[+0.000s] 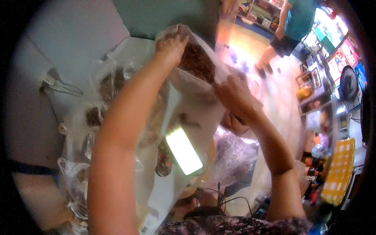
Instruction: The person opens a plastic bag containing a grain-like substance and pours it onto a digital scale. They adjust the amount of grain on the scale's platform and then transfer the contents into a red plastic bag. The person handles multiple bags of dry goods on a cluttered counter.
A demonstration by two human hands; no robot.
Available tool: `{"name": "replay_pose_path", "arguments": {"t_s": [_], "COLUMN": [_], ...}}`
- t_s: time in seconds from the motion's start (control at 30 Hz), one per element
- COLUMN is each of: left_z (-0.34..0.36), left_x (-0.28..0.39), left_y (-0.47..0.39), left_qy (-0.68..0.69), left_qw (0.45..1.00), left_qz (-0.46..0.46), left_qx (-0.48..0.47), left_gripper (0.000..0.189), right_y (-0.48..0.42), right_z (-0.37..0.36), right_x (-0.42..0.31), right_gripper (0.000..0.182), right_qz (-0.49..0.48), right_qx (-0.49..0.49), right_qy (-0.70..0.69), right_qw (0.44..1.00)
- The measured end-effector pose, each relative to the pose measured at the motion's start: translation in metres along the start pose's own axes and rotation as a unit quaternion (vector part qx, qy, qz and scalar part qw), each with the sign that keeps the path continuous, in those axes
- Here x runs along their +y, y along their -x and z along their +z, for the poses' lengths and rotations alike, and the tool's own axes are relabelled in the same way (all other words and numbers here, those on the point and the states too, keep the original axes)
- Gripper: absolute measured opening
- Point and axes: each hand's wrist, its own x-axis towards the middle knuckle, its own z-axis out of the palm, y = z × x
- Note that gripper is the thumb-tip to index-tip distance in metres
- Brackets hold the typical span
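My left hand (171, 47) grips the far rim of a large translucent plastic bag (199, 100). My right hand (235, 95) pinches the same bag's rim at the right, so its mouth is spread between both hands. Dark brown contents (196, 60), too blurred to identify, show through the mouth. Nearer my body, a phone (184, 151) with a glaring white screen lies over the lower part of the view. A dark, narrow object (163, 161) is just left of it. Behind my left forearm, clear plastic bags (113, 82) hold dark brown pieces.
A crumpled clear plastic bag (232, 155) lies below my right forearm. Black cables (221, 196) run near my body. A plug with a cord (51, 80) is on the grey wall at left. Another person (299, 23) stands at upper right, beyond the pale floor (282, 97). Shelves (317, 102) line the right.
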Motion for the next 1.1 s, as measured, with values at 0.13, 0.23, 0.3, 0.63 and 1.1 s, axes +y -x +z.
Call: {"name": "replay_pose_path", "arguments": {"t_s": [0.13, 0.23, 0.3, 0.63, 1.1], "left_z": [0.028, -0.005, -0.029, -0.230, -0.027], "left_x": [-0.033, -0.043, -0.069, -0.191, -0.124], "left_y": [0.003, 0.024, 0.058, 0.388, 0.708], "left_qy": [0.235, 0.453, 0.475, 0.452, 0.275], "left_qw": [0.966, 0.883, 0.859, 0.818, 0.847], "left_qz": [0.074, 0.124, 0.152, -0.252, -0.454], "left_qx": [0.075, -0.013, 0.114, 0.252, 0.018], "left_gripper": [0.075, 0.041, 0.041, 0.045, 0.034], "right_y": [-0.008, -0.001, -0.005, -0.049, -0.064], "right_z": [-0.002, -0.018, -0.032, -0.098, -0.071], "right_x": [-0.010, -0.014, -0.015, -0.127, -0.463], "right_gripper": [0.019, 0.021, 0.026, 0.023, 0.024], "right_qz": [0.005, -0.004, -0.033, -0.146, -0.380], "right_qx": [0.029, 0.045, 0.102, 0.126, -0.026], "right_qy": [0.061, -0.011, -0.154, -0.355, -0.447], "right_qw": [0.998, 0.999, 0.982, 0.915, 0.810]}}
